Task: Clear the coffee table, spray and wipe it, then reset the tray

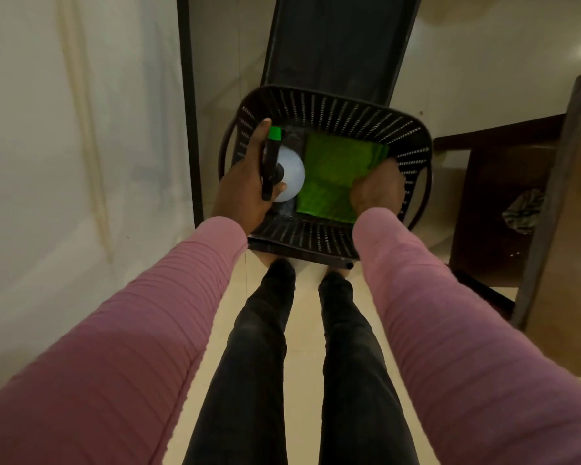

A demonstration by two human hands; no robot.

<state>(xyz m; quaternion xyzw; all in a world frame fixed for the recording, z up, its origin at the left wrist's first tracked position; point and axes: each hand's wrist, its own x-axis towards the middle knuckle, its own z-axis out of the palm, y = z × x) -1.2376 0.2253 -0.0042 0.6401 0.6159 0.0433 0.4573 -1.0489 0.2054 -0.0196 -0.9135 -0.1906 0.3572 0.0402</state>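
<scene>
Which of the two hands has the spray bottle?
The left hand grips the spray bottle; the right hand holds the green cloth in the basket.

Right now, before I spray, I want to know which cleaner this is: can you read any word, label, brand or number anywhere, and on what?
No text can be read anywhere.
The spray bottle in the left hand shows a plain white body, with no label facing the camera.
The green cloth and the dark basket bear no print either.
</scene>
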